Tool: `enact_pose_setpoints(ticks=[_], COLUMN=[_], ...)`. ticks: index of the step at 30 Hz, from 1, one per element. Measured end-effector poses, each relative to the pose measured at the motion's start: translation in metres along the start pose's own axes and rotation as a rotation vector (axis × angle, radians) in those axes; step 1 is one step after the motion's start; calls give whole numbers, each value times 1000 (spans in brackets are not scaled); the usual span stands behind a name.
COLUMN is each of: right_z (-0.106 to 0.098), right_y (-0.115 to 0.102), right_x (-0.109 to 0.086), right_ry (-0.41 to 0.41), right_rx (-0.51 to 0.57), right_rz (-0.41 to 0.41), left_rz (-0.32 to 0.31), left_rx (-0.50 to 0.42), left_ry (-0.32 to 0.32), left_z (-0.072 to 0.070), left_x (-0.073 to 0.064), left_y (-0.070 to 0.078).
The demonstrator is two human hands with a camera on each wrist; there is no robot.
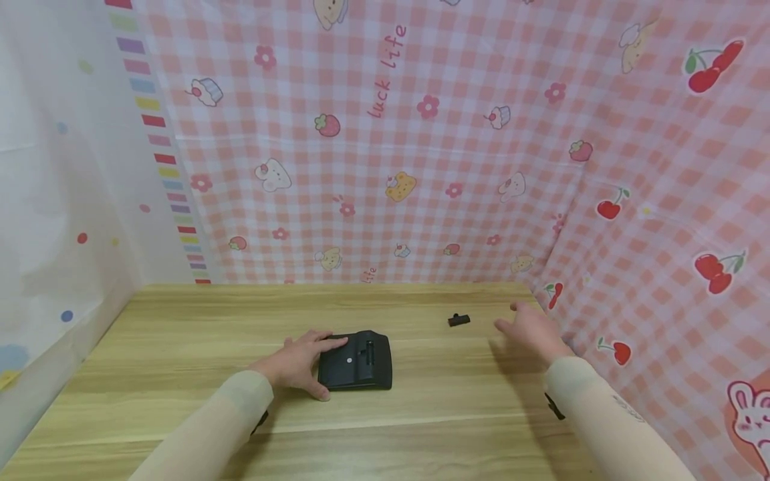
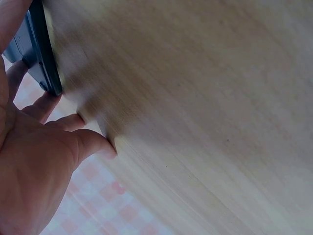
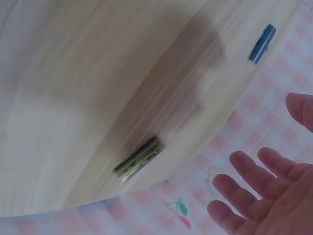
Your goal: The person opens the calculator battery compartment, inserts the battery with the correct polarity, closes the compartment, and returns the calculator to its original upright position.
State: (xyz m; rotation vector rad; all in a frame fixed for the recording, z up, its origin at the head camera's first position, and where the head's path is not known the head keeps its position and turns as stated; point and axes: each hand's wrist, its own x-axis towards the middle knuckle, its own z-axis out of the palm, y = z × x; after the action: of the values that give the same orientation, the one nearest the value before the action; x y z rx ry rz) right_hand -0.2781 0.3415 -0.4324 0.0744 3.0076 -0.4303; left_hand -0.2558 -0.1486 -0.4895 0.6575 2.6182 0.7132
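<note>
A flat black device (image 1: 377, 361) lies on the wooden table with a narrow recessed slot in its upper face. My left hand (image 1: 296, 364) holds it at its left side, thumb by the near corner and a finger at the far edge. The device's side (image 2: 44, 54) shows beside those fingers in the left wrist view. Over the table's right part hovers my right hand (image 1: 532, 329), fingers loosely extended, holding nothing. Left of it lies a small black piece (image 1: 459, 320). A gold-and-black battery-like cylinder (image 3: 140, 159) shows in the right wrist view; in the head view I cannot see it.
The wooden table (image 1: 421, 434) ends at a pink checked curtain (image 1: 361, 167) at the back, and another checked sheet (image 1: 662, 234) hangs close on the right. A white dotted sheet (image 1: 60, 200) hangs on the left.
</note>
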Motion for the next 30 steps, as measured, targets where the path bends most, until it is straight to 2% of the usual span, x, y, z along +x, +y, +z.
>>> enact_pose_setpoints(ticks=[13, 18, 25, 30], right_z=[-18, -18, -17, -13], right_y=[39, 51, 62, 70], right_x=[-7, -7, -10, -11], right_ry=[-49, -48, -3, -12], right_rx=[86, 64, 23, -1], right_rz=[69, 76, 76, 76], left_rz=[9, 6, 3, 7], left_rx=[3, -6, -6, -1], left_ry=[-4, -8, -5, -5], left_z=[0, 0, 0, -1], left_x=[0, -1, -1, -1], left_y=[-1, -1, 0, 1])
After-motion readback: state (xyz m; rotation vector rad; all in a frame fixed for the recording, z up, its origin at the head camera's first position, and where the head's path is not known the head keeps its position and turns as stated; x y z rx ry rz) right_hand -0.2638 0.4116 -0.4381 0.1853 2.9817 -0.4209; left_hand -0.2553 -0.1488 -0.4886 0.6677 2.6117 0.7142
